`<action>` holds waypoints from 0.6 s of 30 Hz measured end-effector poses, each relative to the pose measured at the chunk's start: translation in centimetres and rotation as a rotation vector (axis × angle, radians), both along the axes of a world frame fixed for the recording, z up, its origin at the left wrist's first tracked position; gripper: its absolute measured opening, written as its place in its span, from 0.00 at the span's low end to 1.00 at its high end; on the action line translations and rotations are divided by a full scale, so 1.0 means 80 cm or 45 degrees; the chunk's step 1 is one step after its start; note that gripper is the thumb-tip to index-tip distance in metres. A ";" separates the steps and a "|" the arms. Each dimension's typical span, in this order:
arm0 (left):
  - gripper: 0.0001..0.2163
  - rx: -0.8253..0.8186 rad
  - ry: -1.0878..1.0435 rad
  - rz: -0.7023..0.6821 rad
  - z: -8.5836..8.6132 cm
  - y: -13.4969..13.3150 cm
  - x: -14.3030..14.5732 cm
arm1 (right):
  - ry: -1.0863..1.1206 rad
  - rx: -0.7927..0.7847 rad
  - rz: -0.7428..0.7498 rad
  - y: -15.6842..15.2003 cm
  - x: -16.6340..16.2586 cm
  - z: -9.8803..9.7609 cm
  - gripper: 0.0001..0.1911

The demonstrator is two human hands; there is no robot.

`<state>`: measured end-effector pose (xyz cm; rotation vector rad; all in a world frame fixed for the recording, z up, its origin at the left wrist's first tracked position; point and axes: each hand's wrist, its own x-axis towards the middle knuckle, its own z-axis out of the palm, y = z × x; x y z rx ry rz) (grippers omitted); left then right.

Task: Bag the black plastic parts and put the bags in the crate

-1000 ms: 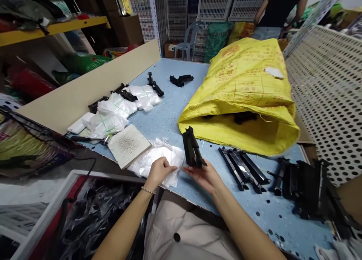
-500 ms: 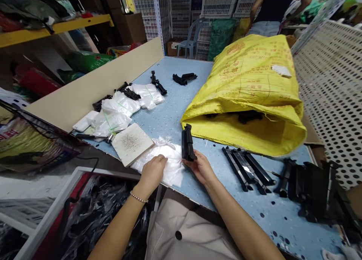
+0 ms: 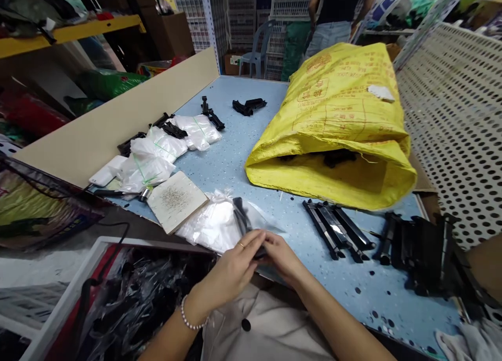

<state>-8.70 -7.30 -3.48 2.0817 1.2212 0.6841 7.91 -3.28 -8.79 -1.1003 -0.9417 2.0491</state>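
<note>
My hands meet at the near edge of the blue table [image 3: 235, 162]. Between them is a long black plastic part [image 3: 241, 214], its far end inside a clear plastic bag [image 3: 261, 218]. My left hand [image 3: 234, 267] is closed around the near end of the part and the bag. My right hand [image 3: 283, 256] pinches at the same spot from the other side; which of the two layers it grips is hidden. Just beyond lies a stack of clear plastic bags [image 3: 214, 225], beside a square white board [image 3: 176, 199] with dark specks.
A large yellow sack [image 3: 337, 104] lies open toward me with black parts inside. Several black parts [image 3: 337, 230] lie at the right. Bundled bags [image 3: 152, 154] and a white phone-like object [image 3: 105, 171] sit left. Below, a crate [image 3: 105, 239] holds bagged parts. A person [image 3: 337, 10] stands behind.
The black part has come down from upright in my right hand into a clear bag. My left hand has left the bag stack and joined my right hand at the part.
</note>
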 end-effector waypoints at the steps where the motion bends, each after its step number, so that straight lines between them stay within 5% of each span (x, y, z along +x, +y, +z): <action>1: 0.30 0.030 -0.023 0.024 0.003 -0.004 0.005 | -0.137 0.209 0.000 0.002 -0.001 0.006 0.11; 7: 0.16 0.084 -0.016 0.341 0.040 -0.022 -0.035 | -0.533 0.875 0.278 0.008 0.039 0.037 0.20; 9: 0.15 0.040 0.023 0.447 0.058 -0.031 -0.060 | -0.863 1.072 0.291 0.013 0.049 0.031 0.21; 12: 0.16 -0.068 0.112 0.492 0.071 -0.052 -0.097 | -1.218 1.294 0.561 0.018 0.046 0.009 0.26; 15: 0.18 -0.397 0.286 0.462 0.052 -0.091 -0.127 | -1.285 1.371 0.762 0.019 0.036 -0.009 0.27; 18: 0.12 -0.858 0.439 0.576 0.010 -0.142 -0.139 | -1.247 1.383 0.785 0.020 0.033 -0.011 0.24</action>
